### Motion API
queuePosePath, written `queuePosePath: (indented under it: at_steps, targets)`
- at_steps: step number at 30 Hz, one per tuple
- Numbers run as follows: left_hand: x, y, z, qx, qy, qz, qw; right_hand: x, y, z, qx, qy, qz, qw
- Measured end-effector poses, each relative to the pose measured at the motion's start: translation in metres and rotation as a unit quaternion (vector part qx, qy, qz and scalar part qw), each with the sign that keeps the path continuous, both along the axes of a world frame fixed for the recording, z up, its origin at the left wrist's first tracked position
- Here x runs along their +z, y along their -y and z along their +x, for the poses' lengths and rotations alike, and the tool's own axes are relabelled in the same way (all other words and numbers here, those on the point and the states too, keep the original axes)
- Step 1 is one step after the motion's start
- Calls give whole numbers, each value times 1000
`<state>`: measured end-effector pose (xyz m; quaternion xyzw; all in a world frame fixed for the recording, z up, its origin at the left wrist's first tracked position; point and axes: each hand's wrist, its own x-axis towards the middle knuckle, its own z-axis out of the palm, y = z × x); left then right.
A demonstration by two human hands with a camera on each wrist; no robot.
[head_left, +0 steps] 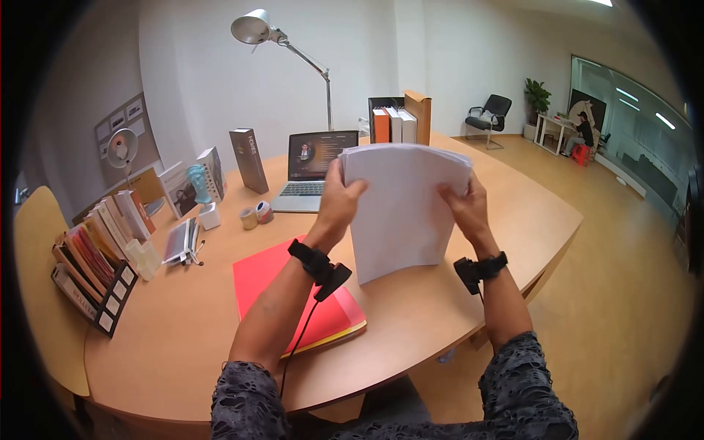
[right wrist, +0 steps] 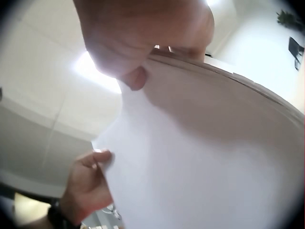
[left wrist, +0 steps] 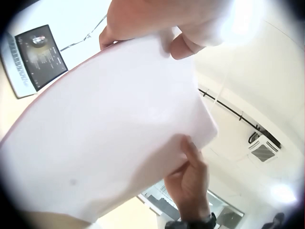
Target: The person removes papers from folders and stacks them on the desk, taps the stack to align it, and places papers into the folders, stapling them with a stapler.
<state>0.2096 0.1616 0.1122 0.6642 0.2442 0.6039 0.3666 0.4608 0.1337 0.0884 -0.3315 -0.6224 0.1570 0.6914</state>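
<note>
A thick stack of white paper (head_left: 403,213) stands upright over the desk, its lower edge close to the desktop and its top edge bowed. My left hand (head_left: 339,202) grips the stack's left side near the top, thumb on the near face. On the opposite side my right hand (head_left: 467,209) holds it the same way, fingers hidden behind the sheets. Both thumbs press the blank front sheet (left wrist: 109,114) in the left wrist view. In the right wrist view the layered edges of the paper (right wrist: 238,78) show. Below my left forearm lies a red folder (head_left: 264,271) with a yellow edge.
Behind the paper is an open laptop (head_left: 304,189), with tape rolls (head_left: 249,218) beside it. Books in a holder (head_left: 396,125) stand at the back. A file rack (head_left: 103,293) is at left, and a desk lamp (head_left: 253,28) rises behind. Another person (head_left: 584,130) sits far right.
</note>
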Motion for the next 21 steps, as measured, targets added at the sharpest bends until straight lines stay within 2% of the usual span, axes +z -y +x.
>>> queuePosePath:
  at_steps: [1, 3, 6, 8, 10, 13, 14, 15, 16, 17, 18, 19, 20, 21]
  targets:
    - [2, -3, -6, -32, 46, -60, 997, 4, 6, 0, 3, 0, 2, 1000]
    - [-1, -7, -10, -34, 59, -60, 996, 8, 16, 9, 126, -1, -101, 987]
    - [-3, -5, -12, -33, 51, -53, 997, 2, 14, 12, 152, 6, -152, 977]
    - [1, -1, -9, -24, 30, -44, 998, 1, 12, 15, 143, 9, -147, 979]
    - [7, 2, -7, -36, 37, 23, 998, 1, 11, 15, 133, 10, -142, 981]
    - [17, 7, -8, -76, 9, 14, 997, -4, 7, 15, 145, -1, -132, 981]
    - [14, 6, -5, -76, 9, 14, 997, -8, 0, 13, 104, 7, -98, 990]
    - [10, 5, 3, 7, 3, 84, 996, -10, -6, 12, 62, 14, -62, 996]
    - [8, 4, 9, 90, -2, 153, 984, -6, -6, 6, 62, 14, -61, 996]
    - [11, 6, 13, 90, -2, 154, 984, 1, -4, -4, -61, 79, 42, 994]
    - [13, 8, 17, 168, -15, 250, 953, 6, -1, -11, -183, 140, 143, 962]
    - [14, 13, 20, 243, -29, 340, 908, 10, 0, -14, -214, 142, 143, 956]
    - [16, 17, 20, 242, -30, 336, 910, 10, -1, -11, -215, 142, 139, 956]
    - [21, 20, 16, 203, -29, 266, 942, 11, -1, -9, -178, 136, 118, 967]
